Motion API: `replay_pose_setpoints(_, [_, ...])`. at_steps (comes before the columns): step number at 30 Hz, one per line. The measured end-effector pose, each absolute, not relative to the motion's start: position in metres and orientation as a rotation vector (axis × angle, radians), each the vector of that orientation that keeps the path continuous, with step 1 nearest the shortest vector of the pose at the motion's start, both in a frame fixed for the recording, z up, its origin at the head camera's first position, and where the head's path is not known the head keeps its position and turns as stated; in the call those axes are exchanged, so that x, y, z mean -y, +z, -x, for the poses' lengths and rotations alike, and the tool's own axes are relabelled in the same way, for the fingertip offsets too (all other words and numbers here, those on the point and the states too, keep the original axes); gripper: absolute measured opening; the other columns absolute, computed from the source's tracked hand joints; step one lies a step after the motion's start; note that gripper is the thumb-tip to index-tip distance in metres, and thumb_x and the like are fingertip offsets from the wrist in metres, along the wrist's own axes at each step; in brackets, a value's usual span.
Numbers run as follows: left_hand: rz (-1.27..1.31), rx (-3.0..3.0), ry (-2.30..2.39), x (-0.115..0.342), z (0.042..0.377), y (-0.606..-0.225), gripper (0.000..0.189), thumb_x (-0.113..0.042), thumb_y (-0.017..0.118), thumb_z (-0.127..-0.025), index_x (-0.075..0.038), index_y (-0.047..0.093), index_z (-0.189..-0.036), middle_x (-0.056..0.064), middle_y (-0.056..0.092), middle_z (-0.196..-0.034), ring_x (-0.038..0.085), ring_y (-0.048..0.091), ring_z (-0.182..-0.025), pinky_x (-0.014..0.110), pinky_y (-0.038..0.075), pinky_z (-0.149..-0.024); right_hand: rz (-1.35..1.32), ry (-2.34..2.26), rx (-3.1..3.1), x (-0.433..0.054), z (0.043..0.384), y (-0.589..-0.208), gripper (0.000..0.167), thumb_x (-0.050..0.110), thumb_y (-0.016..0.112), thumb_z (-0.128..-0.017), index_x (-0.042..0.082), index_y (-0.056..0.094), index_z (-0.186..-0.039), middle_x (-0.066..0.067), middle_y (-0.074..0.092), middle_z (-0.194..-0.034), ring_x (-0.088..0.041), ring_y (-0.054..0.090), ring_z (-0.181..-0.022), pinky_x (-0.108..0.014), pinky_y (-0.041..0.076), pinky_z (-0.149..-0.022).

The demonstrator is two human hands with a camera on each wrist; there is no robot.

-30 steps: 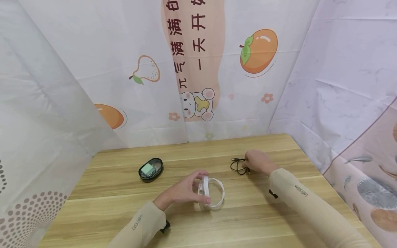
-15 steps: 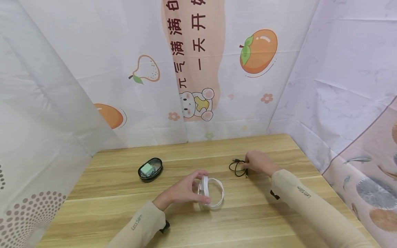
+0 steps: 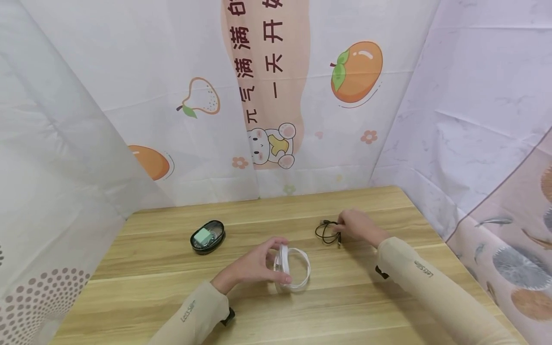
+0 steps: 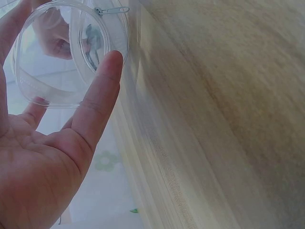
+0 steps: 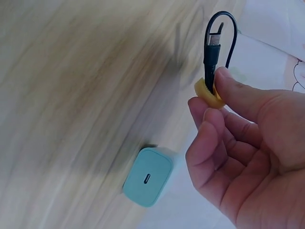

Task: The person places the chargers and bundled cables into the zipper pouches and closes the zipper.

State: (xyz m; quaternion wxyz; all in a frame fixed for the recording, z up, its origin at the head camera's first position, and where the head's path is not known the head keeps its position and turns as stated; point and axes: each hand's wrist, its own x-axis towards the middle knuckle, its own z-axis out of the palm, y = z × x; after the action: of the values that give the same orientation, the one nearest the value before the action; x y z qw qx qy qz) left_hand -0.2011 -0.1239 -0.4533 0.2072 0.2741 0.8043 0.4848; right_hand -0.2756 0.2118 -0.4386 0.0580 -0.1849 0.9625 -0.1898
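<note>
My left hand (image 3: 254, 265) grips a clear round zip pouch (image 3: 283, 255) by its side, thumb in front and fingers behind. The pouch stands on edge with its lid hanging open to the right; its zip pull (image 4: 114, 10) shows in the left wrist view. Farther right, my right hand (image 3: 357, 225) pinches a coiled black USB cable (image 5: 212, 53) between thumb and fingers. A yellow tie (image 5: 208, 94) wraps the cable at the pinch, and one plug points upward in the right wrist view. Beside that hand, a mint-green charger plug (image 5: 148, 176) rests on the table; my hand hides it in the head view.
A black-rimmed oval clear case (image 3: 208, 249) with a mint-green charger inside sits at the left of the wooden table (image 3: 258, 211). Printed cloth (image 3: 207, 167) hangs behind the table and along both sides.
The right hand has barely moved, while the cable's loop and plugs have swung slightly left in its pinch. The left hand and pouch hold still.
</note>
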Motion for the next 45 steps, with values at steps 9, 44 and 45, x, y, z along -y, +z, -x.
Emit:
replay_pose_setpoints(9, [-0.765, -2.24, 1.35, 0.123, 0.201, -0.451, 0.083, -0.035, 0.088, -0.079, -0.031, 0.043, -0.147, 0.005, 0.05, -0.136, 0.024, 0.062, -0.11, 0.046, 0.052, -0.09, 0.616, -0.569, -2.905, -0.207, 0.272, -0.431, 0.023, 0.021, 0.074, -0.094, 0.008, 0.072, -0.075, -0.002, 0.066, -0.068, -0.011, 0.05, -0.058, -0.03, 0.045, -0.057])
replay_pose_setpoints(44, [-0.747, -2.21, 1.355, 0.12, 0.202, -0.451, 0.083, -0.037, 0.087, -0.08, -0.03, 0.04, -0.149, 0.006, 0.049, -0.139, 0.024, 0.062, -0.106, 0.039, 0.055, -0.082, 1.034, -0.572, -2.571, -0.143, 0.227, -0.396, 0.013, 0.03, 0.078, -0.091, 0.02, 0.075, -0.084, 0.016, 0.066, -0.076, -0.002, 0.058, -0.069, -0.027, 0.05, -0.065])
replay_pose_setpoints(45, [-0.75, -2.203, 1.357, 0.119, 0.202, -0.451, 0.084, -0.037, 0.087, -0.08, -0.03, 0.04, -0.149, 0.007, 0.049, -0.139, 0.024, 0.062, -0.106, 0.039, 0.055, -0.082, 1.03, -0.555, -2.582, -0.141, 0.226, -0.396, 0.013, 0.031, 0.078, -0.09, 0.02, 0.075, -0.084, 0.016, 0.066, -0.077, -0.002, 0.058, -0.07, -0.028, 0.051, -0.066])
